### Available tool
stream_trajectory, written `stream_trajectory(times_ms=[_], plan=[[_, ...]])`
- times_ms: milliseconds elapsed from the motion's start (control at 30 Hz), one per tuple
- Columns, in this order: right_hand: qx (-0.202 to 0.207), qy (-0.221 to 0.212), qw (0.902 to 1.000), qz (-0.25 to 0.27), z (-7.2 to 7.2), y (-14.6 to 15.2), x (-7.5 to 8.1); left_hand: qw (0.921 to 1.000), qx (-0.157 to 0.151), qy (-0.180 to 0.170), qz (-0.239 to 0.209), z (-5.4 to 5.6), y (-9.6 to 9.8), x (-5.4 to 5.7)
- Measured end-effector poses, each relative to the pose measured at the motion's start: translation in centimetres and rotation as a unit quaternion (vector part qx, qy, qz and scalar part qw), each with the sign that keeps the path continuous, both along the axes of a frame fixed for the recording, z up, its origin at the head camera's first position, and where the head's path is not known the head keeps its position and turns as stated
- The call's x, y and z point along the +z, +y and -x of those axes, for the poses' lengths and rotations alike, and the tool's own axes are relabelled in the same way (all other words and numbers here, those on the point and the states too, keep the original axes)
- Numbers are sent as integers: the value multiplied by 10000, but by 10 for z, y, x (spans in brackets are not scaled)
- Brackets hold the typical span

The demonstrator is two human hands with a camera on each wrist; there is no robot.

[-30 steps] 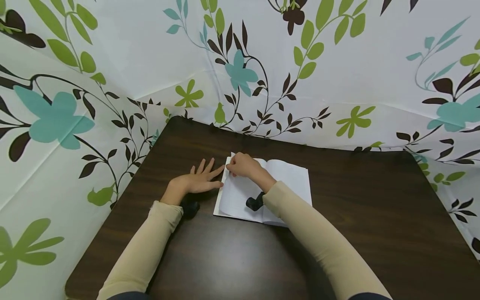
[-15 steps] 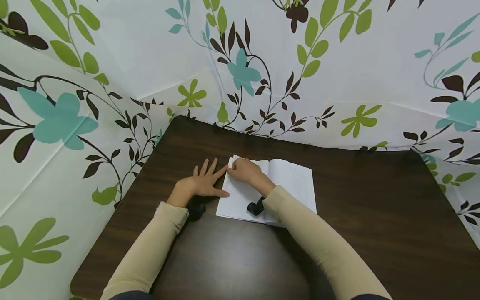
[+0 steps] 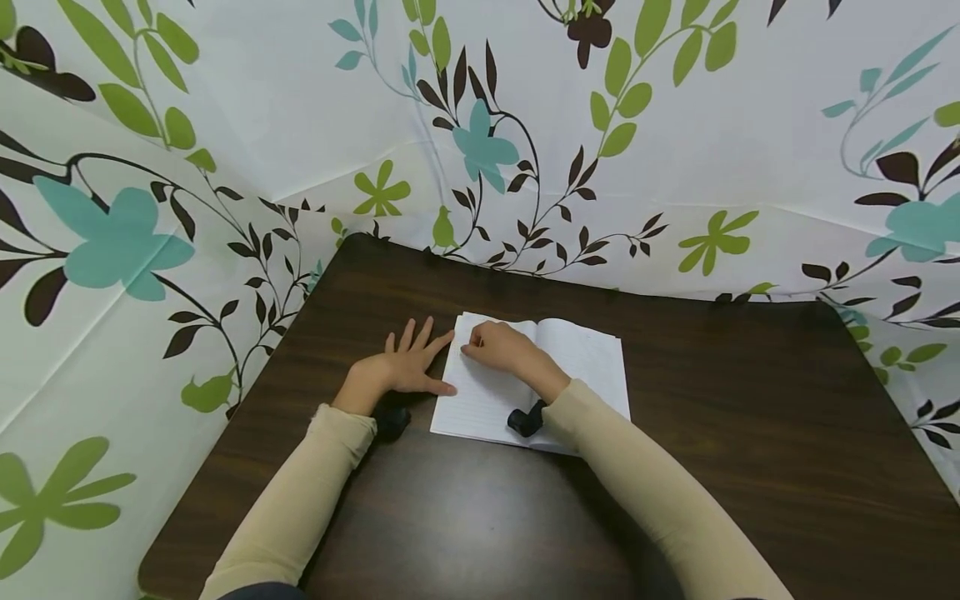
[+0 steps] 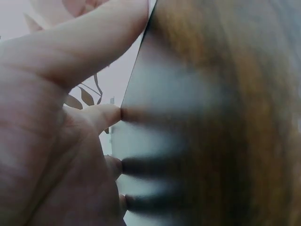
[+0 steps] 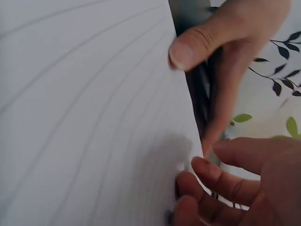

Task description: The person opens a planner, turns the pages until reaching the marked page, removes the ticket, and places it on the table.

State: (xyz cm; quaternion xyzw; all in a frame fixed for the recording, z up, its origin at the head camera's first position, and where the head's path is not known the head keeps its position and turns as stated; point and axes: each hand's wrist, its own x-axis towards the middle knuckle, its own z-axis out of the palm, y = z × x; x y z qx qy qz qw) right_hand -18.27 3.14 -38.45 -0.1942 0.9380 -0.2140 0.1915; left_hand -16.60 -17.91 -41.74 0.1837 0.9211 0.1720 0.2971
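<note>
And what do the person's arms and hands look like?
The left hand and right hand are gloveless. Both sleeves are long and plain beige, with dark cloth at the picture's bottom edge. A black device shows near each wrist.

You wear long beige sleeves [image 3: 652, 492], the left cuff [image 3: 347, 427] bunched, navy cloth [image 3: 262, 592] higher up, and small black wrist cameras [image 3: 527, 419].

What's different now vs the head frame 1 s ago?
Right hand has moved right, from the left page's upper left edge toward the fold; it seems to have let go. That page now covers the pale strip that showed along its left edge. Left thumb shifted toward the person, onto the page. Unchanged: open notebook in place, left hand spread beside it.
</note>
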Motion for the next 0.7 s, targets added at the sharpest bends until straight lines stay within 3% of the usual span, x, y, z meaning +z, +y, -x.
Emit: stream_trajectory(times_ms=[167,367,700], plan=[[115,158,9994,297,-1,28,10,9999,-69,52,-81,3,2,3],[-204,265,9976,601,-4,60,14,9995,-108,82,-285,1,0,2],[-547,360,9932,960,-16,88,10,9986,-61,179,-492,-7,-6,-6]])
